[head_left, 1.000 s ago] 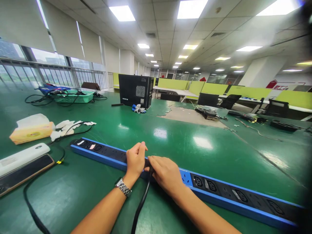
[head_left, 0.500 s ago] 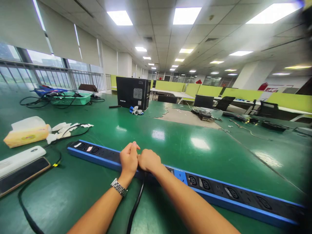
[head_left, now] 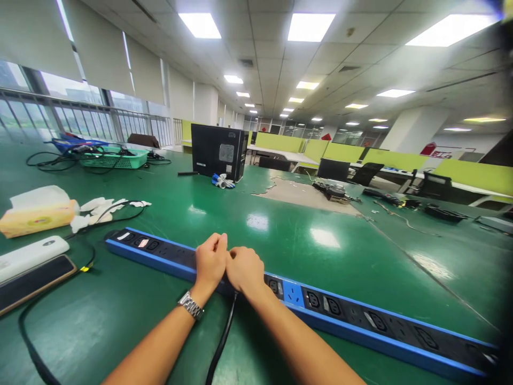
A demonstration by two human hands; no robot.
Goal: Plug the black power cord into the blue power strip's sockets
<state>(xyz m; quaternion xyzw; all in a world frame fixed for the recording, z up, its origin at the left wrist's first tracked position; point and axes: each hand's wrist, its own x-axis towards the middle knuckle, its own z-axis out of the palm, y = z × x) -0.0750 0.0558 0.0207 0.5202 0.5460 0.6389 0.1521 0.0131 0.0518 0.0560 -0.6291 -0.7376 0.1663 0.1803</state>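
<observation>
A long blue-and-black power strip [head_left: 352, 326] lies slantwise across the green table, with rows of sockets facing up. Over its middle, my left hand [head_left: 210, 262] and my right hand [head_left: 244, 267] meet, both with curled fingers. The left thumb side touches or nearly touches the right knuckles. Whatever they grip is hidden behind the fingers. A black cable [head_left: 223, 342] runs from the table's near edge up to the underside of my right hand; its upper end is out of sight. A metal watch [head_left: 191, 305] is on my left wrist.
To the left lie a tissue pack [head_left: 40, 216], a white device [head_left: 34, 258], a phone [head_left: 36, 283] and crumpled tissues [head_left: 100, 208]. Farther back are a green basket [head_left: 136, 159] with cables, a black computer case [head_left: 218, 152] and gloves [head_left: 223, 181].
The camera view has shifted slightly, so the table things sit a little more to the left. My right hand has tipped slightly more upright beside the left; both stay closed over the strip.
</observation>
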